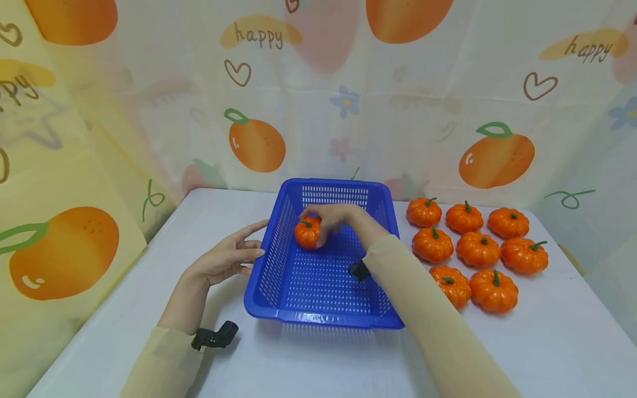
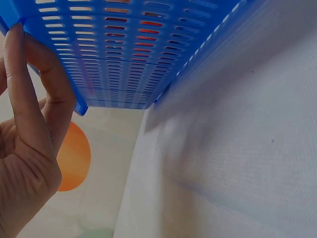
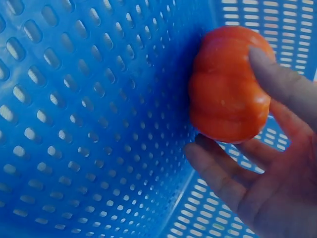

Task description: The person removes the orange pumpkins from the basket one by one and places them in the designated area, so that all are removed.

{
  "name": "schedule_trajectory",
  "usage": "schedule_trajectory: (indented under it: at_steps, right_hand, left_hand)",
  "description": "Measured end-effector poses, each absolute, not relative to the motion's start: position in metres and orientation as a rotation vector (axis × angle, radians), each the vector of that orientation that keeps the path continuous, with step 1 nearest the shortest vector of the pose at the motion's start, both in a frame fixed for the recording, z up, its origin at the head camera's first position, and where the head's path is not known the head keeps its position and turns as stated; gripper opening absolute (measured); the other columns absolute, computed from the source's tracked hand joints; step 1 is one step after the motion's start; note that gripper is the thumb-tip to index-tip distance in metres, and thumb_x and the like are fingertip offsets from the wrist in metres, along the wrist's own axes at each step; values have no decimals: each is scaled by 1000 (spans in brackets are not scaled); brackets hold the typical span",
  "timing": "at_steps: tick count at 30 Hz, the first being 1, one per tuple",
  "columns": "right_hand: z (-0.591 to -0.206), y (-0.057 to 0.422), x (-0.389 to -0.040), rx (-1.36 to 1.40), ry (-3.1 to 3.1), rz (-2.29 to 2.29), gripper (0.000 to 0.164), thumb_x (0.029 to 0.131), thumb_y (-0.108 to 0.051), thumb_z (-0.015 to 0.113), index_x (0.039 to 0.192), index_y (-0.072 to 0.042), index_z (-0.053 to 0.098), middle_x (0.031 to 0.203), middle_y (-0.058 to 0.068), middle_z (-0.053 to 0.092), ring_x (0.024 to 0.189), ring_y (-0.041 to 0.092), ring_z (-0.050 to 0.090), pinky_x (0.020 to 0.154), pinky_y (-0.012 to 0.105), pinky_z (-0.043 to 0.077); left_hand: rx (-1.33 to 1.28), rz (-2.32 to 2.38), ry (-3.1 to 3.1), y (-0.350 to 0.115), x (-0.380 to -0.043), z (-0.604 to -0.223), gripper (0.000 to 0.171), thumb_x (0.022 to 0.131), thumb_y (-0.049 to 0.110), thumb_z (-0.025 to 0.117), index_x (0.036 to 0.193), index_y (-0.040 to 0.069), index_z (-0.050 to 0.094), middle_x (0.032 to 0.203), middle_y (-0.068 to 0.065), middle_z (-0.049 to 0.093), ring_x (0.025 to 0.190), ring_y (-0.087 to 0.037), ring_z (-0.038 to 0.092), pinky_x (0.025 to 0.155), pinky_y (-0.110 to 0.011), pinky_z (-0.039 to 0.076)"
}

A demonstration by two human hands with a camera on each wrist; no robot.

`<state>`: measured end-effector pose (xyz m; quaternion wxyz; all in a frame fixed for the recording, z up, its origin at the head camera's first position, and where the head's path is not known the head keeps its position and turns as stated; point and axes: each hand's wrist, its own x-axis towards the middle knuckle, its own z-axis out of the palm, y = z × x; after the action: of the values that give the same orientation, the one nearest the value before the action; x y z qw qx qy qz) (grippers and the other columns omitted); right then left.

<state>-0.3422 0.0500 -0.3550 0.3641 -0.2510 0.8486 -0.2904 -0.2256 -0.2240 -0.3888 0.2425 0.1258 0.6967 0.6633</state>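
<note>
A blue plastic basket (image 1: 323, 317) with slotted walls stands on the table. Inside it, near the left wall, is a small orange pumpkin (image 1: 306, 234) with a green stem. My right hand (image 1: 334, 216) reaches in and holds this pumpkin, the thumb on one side and fingers around the other in the right wrist view, close to the basket's perforated surface (image 3: 99, 114). At the basket's left rim, my left hand (image 1: 230, 255) grips the edge with thumb and fingers. Its fingertips meet the rim in the left wrist view, partly hidden behind it.
Several more orange pumpkins (image 1: 478, 249) lie in rows to the right of the basket, one partly covered by the right sleeve (image 1: 423, 309). Under everything is a white-covered table (image 1: 234, 204). A printed curtain (image 1: 308, 127) hangs behind it and along the left.
</note>
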Motion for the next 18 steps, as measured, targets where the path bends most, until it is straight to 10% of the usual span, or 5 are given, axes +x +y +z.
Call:
schedule_trajectory:
  at_steps: [18]
  right_hand:
    - [-347,60,-346,-657,2233,-790,78,72,-2,83,138,-24,47,138,12,46,120,30,50,96,38,58]
  left_hand:
    - [336,1813,1912,-225,-226,-391,76,98,9,57,159,22,14,104,-1,70,84,-13,73,69,-30,63]
